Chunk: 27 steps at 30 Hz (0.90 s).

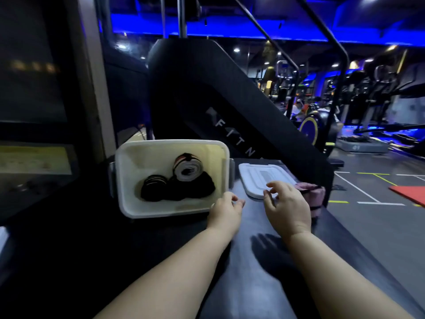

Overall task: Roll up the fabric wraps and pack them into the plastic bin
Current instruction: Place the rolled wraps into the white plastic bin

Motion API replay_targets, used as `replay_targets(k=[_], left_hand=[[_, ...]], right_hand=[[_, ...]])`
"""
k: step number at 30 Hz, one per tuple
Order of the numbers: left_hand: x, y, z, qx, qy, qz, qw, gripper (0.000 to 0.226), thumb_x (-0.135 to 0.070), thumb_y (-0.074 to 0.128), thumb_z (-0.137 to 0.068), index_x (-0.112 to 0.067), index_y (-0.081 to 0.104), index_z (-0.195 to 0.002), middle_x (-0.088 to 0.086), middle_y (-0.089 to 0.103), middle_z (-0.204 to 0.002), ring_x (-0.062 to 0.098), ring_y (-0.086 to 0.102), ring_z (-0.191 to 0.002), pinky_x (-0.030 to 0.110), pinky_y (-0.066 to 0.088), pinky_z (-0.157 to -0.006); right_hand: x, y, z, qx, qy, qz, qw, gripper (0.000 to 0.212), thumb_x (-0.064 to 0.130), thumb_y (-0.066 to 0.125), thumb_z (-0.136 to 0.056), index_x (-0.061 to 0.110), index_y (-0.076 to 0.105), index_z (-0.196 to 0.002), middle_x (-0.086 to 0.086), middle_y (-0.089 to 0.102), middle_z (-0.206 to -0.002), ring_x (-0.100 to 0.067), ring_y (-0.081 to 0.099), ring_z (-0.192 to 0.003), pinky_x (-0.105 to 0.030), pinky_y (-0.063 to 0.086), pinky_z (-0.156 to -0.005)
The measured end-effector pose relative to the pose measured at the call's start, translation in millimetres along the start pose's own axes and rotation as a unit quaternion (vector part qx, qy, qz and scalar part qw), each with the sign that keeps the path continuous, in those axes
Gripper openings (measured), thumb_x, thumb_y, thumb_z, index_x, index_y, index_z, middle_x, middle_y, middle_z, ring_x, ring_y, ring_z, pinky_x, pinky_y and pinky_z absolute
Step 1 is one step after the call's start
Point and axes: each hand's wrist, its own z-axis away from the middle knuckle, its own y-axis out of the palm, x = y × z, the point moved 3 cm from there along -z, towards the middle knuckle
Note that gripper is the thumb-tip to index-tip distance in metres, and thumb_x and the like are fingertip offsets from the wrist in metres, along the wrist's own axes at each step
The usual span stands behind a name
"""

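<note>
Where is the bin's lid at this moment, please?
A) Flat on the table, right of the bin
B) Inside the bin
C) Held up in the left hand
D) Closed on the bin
A: the lid lies flat on the table just right of the bin, whose top is open, showing the rolled wraps inside.

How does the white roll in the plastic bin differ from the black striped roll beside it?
Colour: the white roll is pale with a dark and pink outer layer; the black striped roll is dark with thin pale lines. Place: the white roll sits farther back, partly on a black bundle; the black striped roll lies front left on the floor of the plastic bin. Both are rolled up inside it.
</note>
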Motion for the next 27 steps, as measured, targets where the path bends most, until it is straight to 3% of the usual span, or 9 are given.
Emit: replay_targets(k=[4,9,12,15,18,21,24,25,27], left_hand=[[-26,40,7,0.051,0.009,0.002,0.999,0.027,-0.040,0.049,-0.099,-0.016,0.057,-0.110,0.003,0.063,-0.116,0.025,0.056,-0.110,0.032,0.045,-0.092],[-55,75,1,0.098,0.009,0.038,0.994,0.031,-0.040,0.044,-0.101,-0.015,0.055,-0.115,0.005,0.062,-0.118,0.025,0.056,-0.105,0.030,0.044,-0.087],[-68,95,-9,0.113,-0.003,0.064,0.991,0.034,-0.039,0.043,-0.102,-0.017,0.054,-0.125,0.005,0.059,-0.129,0.024,0.054,-0.113,0.030,0.042,-0.095],[-76,114,-22,0.135,-0.020,0.098,0.986,0.046,-0.046,0.041,-0.099,-0.022,0.047,-0.138,0.004,0.052,-0.140,0.027,0.050,-0.125,0.036,0.038,-0.108],[-75,136,-37,0.152,-0.025,0.143,0.978,0.066,-0.062,0.035,-0.080,-0.034,0.045,-0.140,-0.003,0.050,-0.143,0.022,0.048,-0.129,0.043,0.038,-0.110],[-70,154,-48,0.150,-0.012,0.164,0.975,0.071,-0.071,0.031,-0.071,-0.043,0.049,-0.133,-0.008,0.056,-0.137,0.019,0.050,-0.128,0.043,0.036,-0.112],[-69,148,-49,0.127,-0.025,0.187,0.974,0.061,-0.066,0.031,-0.078,-0.033,0.060,-0.121,-0.004,0.063,-0.126,0.023,0.057,-0.120,0.048,0.042,-0.107],[-70,141,-46,0.116,-0.031,0.188,0.975,0.056,-0.060,0.031,-0.082,-0.028,0.062,-0.117,-0.001,0.064,-0.123,0.025,0.058,-0.117,0.048,0.043,-0.106],[-72,123,-40,0.094,-0.045,0.188,0.977,0.058,-0.057,0.031,-0.085,-0.024,0.062,-0.121,0.001,0.063,-0.125,0.025,0.057,-0.117,0.048,0.043,-0.106]], right_hand=[[-53,-23,6,-0.079,0.095,-0.030,0.992,0.019,0.016,0.068,-0.083,0.008,0.065,-0.100,-0.011,0.064,-0.097,-0.035,0.057,-0.097,-0.038,0.043,-0.082],[-88,-28,1,-0.128,0.261,-0.154,0.944,0.055,0.034,0.048,-0.074,-0.001,0.055,-0.115,-0.023,0.057,-0.117,-0.041,0.049,-0.114,-0.041,0.035,-0.098],[-100,-22,-6,-0.094,0.291,-0.217,0.927,0.059,0.031,0.053,-0.084,-0.001,0.047,-0.132,-0.023,0.052,-0.131,-0.037,0.047,-0.123,-0.037,0.034,-0.102],[-114,-9,-10,-0.017,0.334,-0.258,0.906,0.063,0.024,0.055,-0.096,0.007,0.026,-0.149,-0.017,0.041,-0.148,-0.030,0.040,-0.134,-0.031,0.030,-0.104],[-122,3,-12,0.019,0.344,-0.286,0.894,0.067,0.028,0.051,-0.098,0.016,0.016,-0.154,-0.010,0.039,-0.151,-0.028,0.040,-0.135,-0.033,0.030,-0.105],[-126,3,-14,0.010,0.340,-0.274,0.899,0.067,0.031,0.050,-0.097,0.014,0.018,-0.154,-0.012,0.036,-0.153,-0.028,0.036,-0.138,-0.036,0.029,-0.109],[-128,3,-15,0.021,0.357,-0.244,0.901,0.065,0.043,0.045,-0.098,0.014,0.025,-0.153,-0.019,0.031,-0.152,-0.034,0.032,-0.139,-0.042,0.025,-0.113],[-128,5,-15,0.035,0.352,-0.233,0.906,0.063,0.050,0.042,-0.096,0.016,0.034,-0.148,-0.020,0.035,-0.149,-0.036,0.036,-0.135,-0.044,0.028,-0.111],[-123,10,-16,0.071,0.315,-0.226,0.919,0.062,0.066,0.030,-0.085,0.022,0.056,-0.121,-0.017,0.053,-0.132,-0.036,0.048,-0.121,-0.044,0.037,-0.100]])
